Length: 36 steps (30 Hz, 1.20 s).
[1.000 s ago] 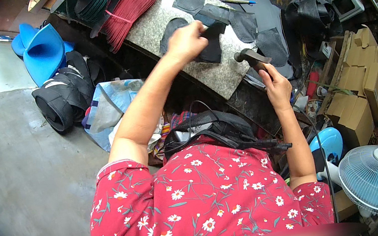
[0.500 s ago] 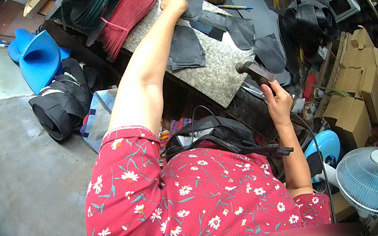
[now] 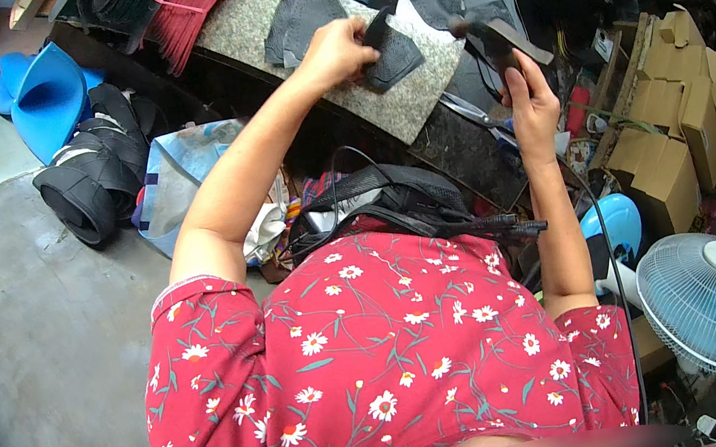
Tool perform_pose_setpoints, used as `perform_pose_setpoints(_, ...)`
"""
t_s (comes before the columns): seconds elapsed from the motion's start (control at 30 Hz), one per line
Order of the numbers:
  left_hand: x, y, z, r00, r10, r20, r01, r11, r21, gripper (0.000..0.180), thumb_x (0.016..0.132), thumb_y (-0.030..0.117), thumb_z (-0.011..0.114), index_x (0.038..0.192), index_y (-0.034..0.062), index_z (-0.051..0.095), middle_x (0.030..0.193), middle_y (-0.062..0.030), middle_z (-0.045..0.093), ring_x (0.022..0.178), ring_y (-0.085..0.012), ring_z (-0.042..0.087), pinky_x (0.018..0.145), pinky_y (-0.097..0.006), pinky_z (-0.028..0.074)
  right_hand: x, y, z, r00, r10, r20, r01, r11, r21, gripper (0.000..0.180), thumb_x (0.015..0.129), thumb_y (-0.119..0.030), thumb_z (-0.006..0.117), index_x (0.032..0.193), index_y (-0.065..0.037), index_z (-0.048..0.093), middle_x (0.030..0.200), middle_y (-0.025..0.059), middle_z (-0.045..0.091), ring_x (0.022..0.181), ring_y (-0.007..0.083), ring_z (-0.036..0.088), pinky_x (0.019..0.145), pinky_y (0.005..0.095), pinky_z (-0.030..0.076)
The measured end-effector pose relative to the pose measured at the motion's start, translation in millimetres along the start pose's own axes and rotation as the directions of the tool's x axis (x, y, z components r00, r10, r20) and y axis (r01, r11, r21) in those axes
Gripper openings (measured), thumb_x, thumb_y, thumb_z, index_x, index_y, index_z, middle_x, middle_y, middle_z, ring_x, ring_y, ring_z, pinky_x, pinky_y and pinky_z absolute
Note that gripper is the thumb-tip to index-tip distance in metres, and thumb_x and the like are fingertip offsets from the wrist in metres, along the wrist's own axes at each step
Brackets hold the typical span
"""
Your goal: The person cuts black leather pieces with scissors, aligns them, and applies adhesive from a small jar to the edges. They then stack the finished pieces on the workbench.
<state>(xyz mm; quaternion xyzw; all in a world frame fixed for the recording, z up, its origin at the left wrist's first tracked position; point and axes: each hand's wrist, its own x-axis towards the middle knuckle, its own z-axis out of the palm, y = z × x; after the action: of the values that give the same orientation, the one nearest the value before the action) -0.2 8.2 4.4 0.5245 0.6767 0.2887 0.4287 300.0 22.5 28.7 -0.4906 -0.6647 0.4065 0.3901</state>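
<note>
At the near side of the speckled slab (image 3: 410,109), the left hand (image 3: 340,54) pinches a bent black piece (image 3: 397,61); a dark stack (image 3: 305,20) lies to its left. Beside the slab's right edge, the right hand (image 3: 533,104) grips a raised hammer (image 3: 501,45).

I am making out no readable lettering: the small white tag (image 3: 603,45) at two o'clock is appearing too tiny to decipher, and I am reading nothing on the cardboard boxes (image 3: 655,171) at three o'clock.
</note>
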Motion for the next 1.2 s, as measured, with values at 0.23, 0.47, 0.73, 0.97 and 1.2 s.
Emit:
perform_pose_setpoints(0.23,-2,-22,12,0.94,0.319,-0.122,-0.24,0.872,0.426,0.037,0.077,0.027,0.075,0.093,-0.0024,0.06,0.07,-0.0184,0.064,0.057,-0.0244,0.065,0.057,-0.037,0.05,0,0,40,0.985,-0.017,0.174,0.125,0.764,-0.633,0.029,0.09,-0.042,0.058,0.111,-0.025,0.067,0.093,0.0065,0.069,0.079,0.0289,0.067,0.064,0.0388,0.051)
perform_pose_setpoints(0.47,-7,-19,10,0.996,0.045,-0.08,-0.03,0.983,0.18,0.032,0.079,0.019,0.067,0.104,0.0003,0.06,0.081,-0.0203,0.064,0.069,-0.0292,0.065,0.065,-0.041,0.05,8,-2,38,0.943,-0.311,0.116,0.322,0.768,-0.553,0.03,0.088,-0.042,0.059,0.112,-0.024,0.066,0.084,0.0046,0.068,0.073,0.0271,0.066,0.059,0.0376,0.051)
perform_pose_setpoints(0.73,1,-9,11,0.984,0.135,-0.116,-0.089,0.939,0.333,0.033,0.075,0.019,0.07,0.103,0.0015,0.063,0.095,-0.0241,0.065,0.095,-0.0407,0.062,0.081,-0.047,0.049,0,-12,36,0.894,-0.358,0.269,0.447,0.738,-0.505,0.031,0.089,-0.042,0.058,0.113,-0.023,0.065,0.09,0.0043,0.069,0.076,0.0236,0.067,0.062,0.0347,0.053)
perform_pose_setpoints(0.97,13,-18,10,0.994,0.1,-0.043,-0.082,0.949,0.305,0.037,0.074,0.019,0.071,0.106,0.0013,0.063,0.096,-0.0245,0.065,0.097,-0.0398,0.062,0.082,-0.046,0.049,-1,7,30,0.874,-0.247,0.418,0.472,0.633,-0.613,0.031,0.088,-0.044,0.057,0.114,-0.027,0.064,0.077,0.0035,0.064,0.069,0.0245,0.065,0.056,0.0365,0.05)
perform_pose_setpoints(1.2,7,-18,13,0.984,0.163,-0.065,-0.129,0.924,0.359,0.038,0.077,0.021,0.068,0.108,0.0002,0.061,0.096,-0.0258,0.064,0.096,-0.0421,0.061,0.081,-0.048,0.049,-5,8,25,0.943,-0.31,0.117,0.315,0.727,-0.611,0.03,0.086,-0.041,0.061,0.113,-0.027,0.064,0.08,0.0055,0.066,0.07,0.0263,0.065,0.057,0.0373,0.051)
